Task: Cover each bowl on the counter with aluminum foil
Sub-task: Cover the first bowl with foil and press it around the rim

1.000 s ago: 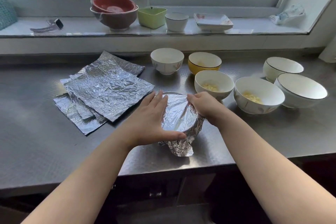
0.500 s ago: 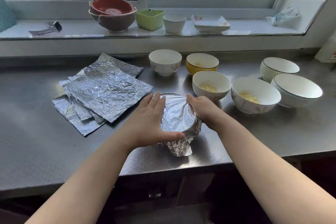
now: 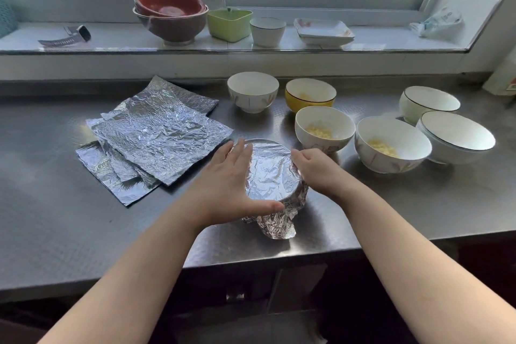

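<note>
A foil-covered bowl [image 3: 270,173] stands near the front of the steel counter [image 3: 55,226]. My left hand [image 3: 227,184] presses its left side with straight fingers, thumb along the near rim. My right hand [image 3: 314,169] curls around the bowl's right rim. A loose foil flap [image 3: 277,225] hangs at the front. Spare foil sheets [image 3: 156,137] lie to the left. Several uncovered bowls stand behind and right: a white bowl [image 3: 252,91], a yellow bowl [image 3: 310,93], a white bowl with food [image 3: 324,127], a larger bowl with food [image 3: 392,144], and two stacked white bowls [image 3: 455,135].
The windowsill [image 3: 111,42] holds stacked red bowls [image 3: 170,15], a green container [image 3: 229,24], a white cup [image 3: 267,31], square plates [image 3: 324,31] and a watch [image 3: 65,38]. The counter's front edge runs just below the wrapped bowl.
Both hands stay on the foil-covered bowl; their positions on its sides have barely shifted. The view has drifted slightly.
</note>
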